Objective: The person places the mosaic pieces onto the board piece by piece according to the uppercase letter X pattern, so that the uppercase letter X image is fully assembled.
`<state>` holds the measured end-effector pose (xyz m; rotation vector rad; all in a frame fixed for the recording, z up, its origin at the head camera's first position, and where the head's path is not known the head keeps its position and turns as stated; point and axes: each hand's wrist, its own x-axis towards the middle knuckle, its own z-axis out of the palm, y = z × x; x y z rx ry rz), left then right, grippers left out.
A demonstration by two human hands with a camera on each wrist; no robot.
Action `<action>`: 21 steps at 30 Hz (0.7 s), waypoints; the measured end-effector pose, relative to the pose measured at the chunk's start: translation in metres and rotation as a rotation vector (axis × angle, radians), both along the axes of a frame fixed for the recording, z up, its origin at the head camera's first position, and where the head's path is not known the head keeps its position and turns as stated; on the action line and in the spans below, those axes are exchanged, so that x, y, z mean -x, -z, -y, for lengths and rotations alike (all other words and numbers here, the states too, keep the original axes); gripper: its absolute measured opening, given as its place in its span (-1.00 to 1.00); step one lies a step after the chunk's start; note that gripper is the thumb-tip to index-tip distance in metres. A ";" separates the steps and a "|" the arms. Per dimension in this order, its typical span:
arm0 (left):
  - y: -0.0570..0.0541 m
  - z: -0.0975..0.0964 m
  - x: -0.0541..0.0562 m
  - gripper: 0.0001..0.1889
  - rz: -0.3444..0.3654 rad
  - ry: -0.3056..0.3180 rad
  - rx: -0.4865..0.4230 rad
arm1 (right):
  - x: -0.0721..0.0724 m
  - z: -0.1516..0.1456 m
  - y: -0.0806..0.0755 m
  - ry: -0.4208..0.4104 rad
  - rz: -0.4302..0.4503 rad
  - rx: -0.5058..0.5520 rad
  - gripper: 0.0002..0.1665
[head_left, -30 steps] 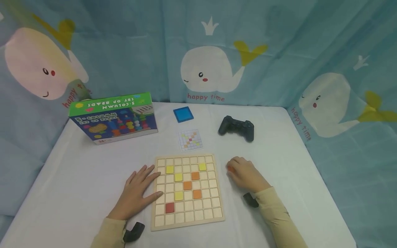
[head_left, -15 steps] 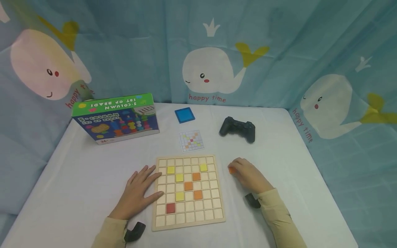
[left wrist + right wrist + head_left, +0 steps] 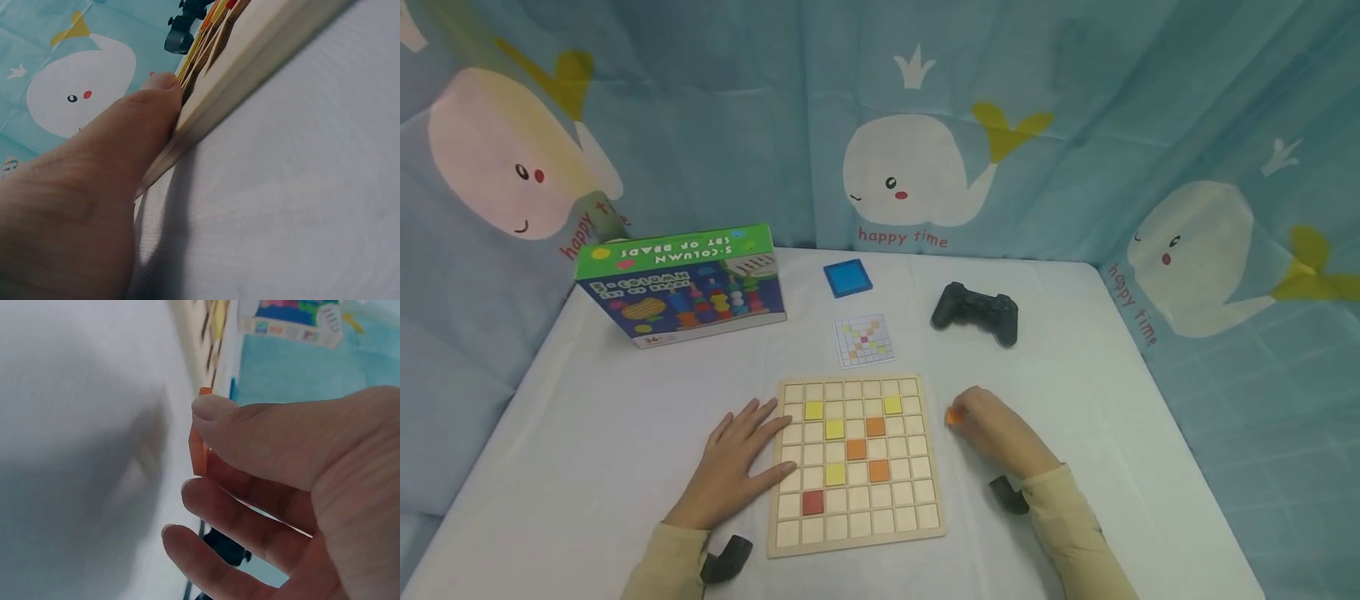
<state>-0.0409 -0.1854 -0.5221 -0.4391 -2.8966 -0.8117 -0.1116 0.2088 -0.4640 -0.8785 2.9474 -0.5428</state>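
A wooden grid board (image 3: 859, 547) lies on the white table. Set in its squares are several yellow tiles (image 3: 835, 429), three orange tiles (image 3: 857, 450) and a red tile (image 3: 813, 502). My left hand (image 3: 730, 462) rests at the board's left side with fingers spread, the thumb (image 3: 140, 119) touching the edge in the left wrist view. Just right of the board, my right hand (image 3: 1000, 429) pinches a loose orange tile (image 3: 198, 453) between thumb and forefinger. That tile is seen nearly edge-on in the right wrist view, above the cloth.
Behind the board lies a printed pattern card (image 3: 864, 340), with a blue square tray (image 3: 847, 277) beyond it. A black game controller (image 3: 975, 312) lies at the back right. The bead-set box (image 3: 685, 287) stands at the back left, before a whale-print curtain (image 3: 700, 125).
My right hand, with the orange tile, has shifted slightly left toward the board, and more of the tile shows. My left hand stays on the board's edge.
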 end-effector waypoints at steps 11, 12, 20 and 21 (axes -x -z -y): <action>-0.001 0.000 0.000 -0.30 0.016 -0.005 0.000 | -0.028 0.018 -0.006 -0.158 -0.069 0.064 -0.77; -0.001 0.000 0.000 -0.30 0.010 -0.004 -0.002 | -0.030 0.020 -0.006 -0.165 -0.070 0.063 -0.78; -0.001 -0.001 0.000 -0.31 -0.010 -0.003 -0.002 | -0.054 0.030 -0.004 -0.191 -0.109 0.038 -0.79; -0.001 -0.001 0.000 -0.31 -0.007 -0.004 -0.002 | -0.056 0.031 -0.003 -0.200 -0.106 0.048 -0.79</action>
